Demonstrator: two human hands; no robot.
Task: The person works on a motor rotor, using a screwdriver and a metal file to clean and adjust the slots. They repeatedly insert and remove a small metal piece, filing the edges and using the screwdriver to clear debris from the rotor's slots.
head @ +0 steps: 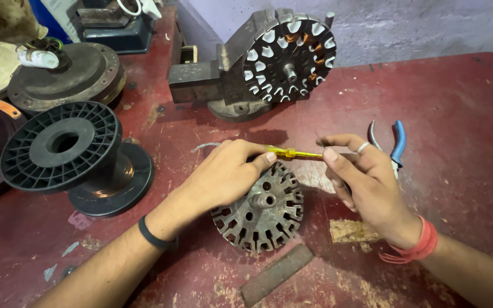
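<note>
Stator core (263, 219) — bare, flat on bench (457, 102); your left hand (223, 174) steadies it | right hand (366, 177) pinches yellow screwdriver (292, 152) | step: slot work; next — a steady tip.

Left hand (223, 174) covers the bare stator core's (263, 214) upper left rim; the yellow screwdriver's (292, 153) ends vanish under fingers, and both forearms run off the bottom edge.

L hand (223, 174) palm-down; R hand (366, 177) pinch grip.
</note>
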